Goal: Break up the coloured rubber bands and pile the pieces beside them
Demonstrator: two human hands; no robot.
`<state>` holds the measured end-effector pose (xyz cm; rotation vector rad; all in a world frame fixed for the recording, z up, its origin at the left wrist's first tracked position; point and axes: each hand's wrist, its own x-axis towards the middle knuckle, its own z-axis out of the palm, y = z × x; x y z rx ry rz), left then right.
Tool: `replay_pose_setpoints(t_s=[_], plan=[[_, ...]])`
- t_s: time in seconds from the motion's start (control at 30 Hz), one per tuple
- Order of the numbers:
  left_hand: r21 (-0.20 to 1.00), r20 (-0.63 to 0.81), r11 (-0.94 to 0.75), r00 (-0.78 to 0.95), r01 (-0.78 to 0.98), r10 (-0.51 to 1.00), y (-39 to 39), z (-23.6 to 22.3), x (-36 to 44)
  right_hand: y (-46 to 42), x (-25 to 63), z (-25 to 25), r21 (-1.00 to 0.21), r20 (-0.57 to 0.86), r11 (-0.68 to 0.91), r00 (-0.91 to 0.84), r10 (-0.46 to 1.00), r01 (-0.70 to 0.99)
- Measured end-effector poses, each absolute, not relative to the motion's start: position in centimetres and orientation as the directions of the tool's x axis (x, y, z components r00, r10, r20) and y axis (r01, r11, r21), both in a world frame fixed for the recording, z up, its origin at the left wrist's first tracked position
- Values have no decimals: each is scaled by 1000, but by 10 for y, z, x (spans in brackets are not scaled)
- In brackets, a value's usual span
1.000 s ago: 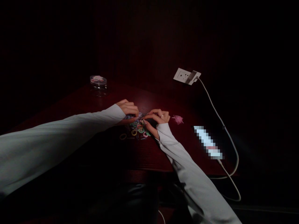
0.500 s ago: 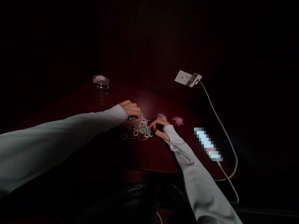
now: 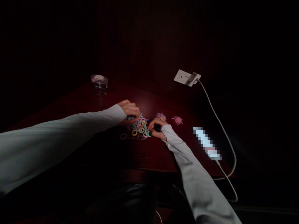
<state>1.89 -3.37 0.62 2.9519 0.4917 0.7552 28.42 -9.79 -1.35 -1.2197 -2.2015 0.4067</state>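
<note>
A mixed pile of small coloured hair ties (image 3: 141, 127) lies on the dark red table, with a few thin hairpin-like pieces at its near side. Over the pile's far left side my left hand (image 3: 129, 110) bends down, fingers curled and closed towards the thumb; whatever is between the tips is hidden. My right hand (image 3: 158, 127) is at the pile's right edge, its thumb and fingers drawn together in a pinch beside the green ties. What that pinch holds is too small to tell. A single yellowish hair tie (image 3: 123, 136) lies apart at the near left.
Beyond my right hand is a small purple heap (image 3: 161, 116), and right of it a pink heap (image 3: 177, 120). A clear round container (image 3: 99, 81) stands far left. A blurred-out phone (image 3: 207, 143) lies right, its white cable (image 3: 218, 119) running to a socket (image 3: 183, 77).
My right hand has moved slightly left, its thumb and fingers closer together at the pile's edge. My left hand stays almost in place. The whole view has shifted a little.
</note>
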Motion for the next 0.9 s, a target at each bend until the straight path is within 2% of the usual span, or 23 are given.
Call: replay_pose_setpoints(t_s=[0.1, 0.33, 0.67, 0.9], plan=[[125, 463, -951, 831, 282, 308, -33, 5, 19, -98, 285, -13, -534, 355, 550, -420, 835, 642], [119, 513, -963, 815, 242, 268, -30, 2, 19, -101, 286, -13, -553, 285, 538, -463, 840, 636], [109, 496, -964, 826, 244, 266, -28, 1, 18, -87, 289, -30, -528, 345, 579, -466, 815, 621], [114, 492, -962, 827, 248, 272, -30, 3, 18, -88, 286, -27, -609, 315, 500, -390, 865, 616]])
